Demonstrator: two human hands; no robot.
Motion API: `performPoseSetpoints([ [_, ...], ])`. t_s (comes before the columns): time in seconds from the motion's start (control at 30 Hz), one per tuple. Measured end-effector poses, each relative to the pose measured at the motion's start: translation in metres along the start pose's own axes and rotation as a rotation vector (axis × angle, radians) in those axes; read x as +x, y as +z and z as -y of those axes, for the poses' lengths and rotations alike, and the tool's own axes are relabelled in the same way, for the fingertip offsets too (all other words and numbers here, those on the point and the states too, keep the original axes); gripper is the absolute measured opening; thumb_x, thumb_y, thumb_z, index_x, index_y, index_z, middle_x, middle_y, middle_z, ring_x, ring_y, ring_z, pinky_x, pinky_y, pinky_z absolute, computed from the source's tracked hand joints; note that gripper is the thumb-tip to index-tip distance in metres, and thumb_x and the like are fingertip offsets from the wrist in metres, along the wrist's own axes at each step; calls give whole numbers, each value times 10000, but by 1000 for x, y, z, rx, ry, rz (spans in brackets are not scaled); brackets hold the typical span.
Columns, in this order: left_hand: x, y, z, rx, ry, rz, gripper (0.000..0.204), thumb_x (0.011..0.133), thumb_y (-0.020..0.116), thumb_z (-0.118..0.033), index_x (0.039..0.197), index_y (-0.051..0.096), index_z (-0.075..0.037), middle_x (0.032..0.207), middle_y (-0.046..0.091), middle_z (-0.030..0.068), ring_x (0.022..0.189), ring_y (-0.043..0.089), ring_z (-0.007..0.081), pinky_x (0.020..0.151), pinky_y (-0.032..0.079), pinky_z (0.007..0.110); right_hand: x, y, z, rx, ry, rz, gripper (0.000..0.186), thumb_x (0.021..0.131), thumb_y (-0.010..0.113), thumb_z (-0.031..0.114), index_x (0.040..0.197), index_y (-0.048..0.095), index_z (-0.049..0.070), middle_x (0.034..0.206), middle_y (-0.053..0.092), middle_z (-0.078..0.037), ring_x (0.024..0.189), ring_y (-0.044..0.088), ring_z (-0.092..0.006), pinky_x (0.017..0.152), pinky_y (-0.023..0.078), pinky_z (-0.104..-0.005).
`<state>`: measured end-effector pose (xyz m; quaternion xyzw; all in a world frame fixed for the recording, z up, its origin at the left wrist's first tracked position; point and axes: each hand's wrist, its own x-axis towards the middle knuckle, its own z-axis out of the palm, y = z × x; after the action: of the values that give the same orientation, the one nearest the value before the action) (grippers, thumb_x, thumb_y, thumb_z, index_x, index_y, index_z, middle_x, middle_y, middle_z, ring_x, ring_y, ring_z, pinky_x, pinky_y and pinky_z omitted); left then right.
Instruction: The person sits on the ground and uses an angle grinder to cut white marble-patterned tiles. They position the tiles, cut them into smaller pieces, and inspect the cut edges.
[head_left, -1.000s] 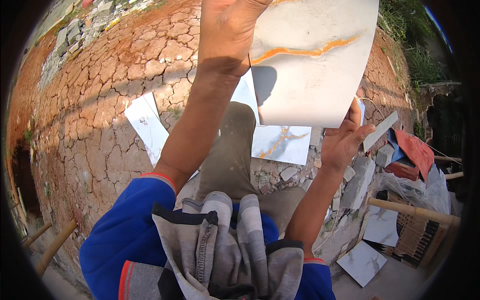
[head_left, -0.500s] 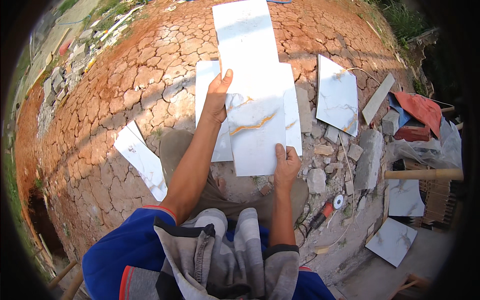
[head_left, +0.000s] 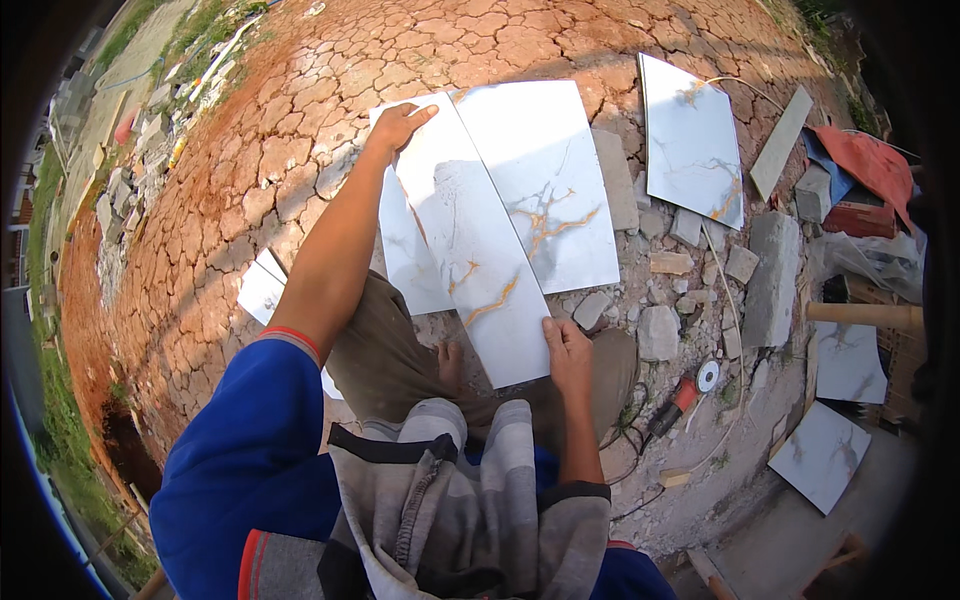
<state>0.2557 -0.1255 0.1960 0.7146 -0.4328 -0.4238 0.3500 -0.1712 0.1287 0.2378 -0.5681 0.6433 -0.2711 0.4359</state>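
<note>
Both my hands grip a long white marble-patterned tile strip (head_left: 470, 240) with grey and gold veins, slanting from upper left to lower right. At its far left edge my left hand (head_left: 402, 128) is closed, thumb on top. My right hand (head_left: 568, 352) pinches the near right edge. Beneath the strip lies a larger white tile (head_left: 555, 185) with gold veining; the strip covers part of it. Another white tile piece (head_left: 412, 262) shows to the left under the strip, partly hidden by my left arm.
A cut tile (head_left: 692, 150) leans on rubble to the right, near grey blocks (head_left: 773, 280). An angle grinder (head_left: 683, 402) with a white disc lies at my right knee. More tiles (head_left: 820, 455) rest at lower right. Cracked red soil (head_left: 240, 170) spreads left. A tile offcut (head_left: 262, 287) lies beside my left arm.
The tile strip has come nearer to me and turned, its far end swinging left. My left hand has moved left and farther away; my right hand has shifted slightly nearer.
</note>
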Motion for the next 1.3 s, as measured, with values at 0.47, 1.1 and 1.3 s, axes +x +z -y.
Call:
performPoseSetpoints([
  [0.47, 2, 11, -26, -503, 106, 191, 494, 908, 803, -485, 1046, 689, -24, 988, 712, 44, 889, 653, 136, 796, 550, 294, 68, 56, 26, 196, 238, 431, 598, 1025, 579, 598, 767, 608, 59, 723, 573, 1, 608, 494, -86, 557, 431, -281],
  [1.1, 93, 53, -34, 270, -64, -216, 557, 799, 854, -583, 919, 746, -50, 565, 576, 4, 499, 522, 125, 508, 401, 320, 14, 73, -51, 1170, 813, -80, 434, 974, 743, 210, 1335, 552, 64, 1275, 599, -102, 1166, 615, -265, 1027, 533, -539],
  [1.3, 161, 99, -38, 510, -34, -127, 472, 837, 739, -665, 935, 781, -205, 731, 710, -18, 813, 701, 173, 815, 513, 399, 41, 102, -39, 1331, 826, -194, 394, 1026, 638, 105, 1367, 451, 39, 1328, 537, -131, 1245, 551, -275, 1085, 483, -605],
])
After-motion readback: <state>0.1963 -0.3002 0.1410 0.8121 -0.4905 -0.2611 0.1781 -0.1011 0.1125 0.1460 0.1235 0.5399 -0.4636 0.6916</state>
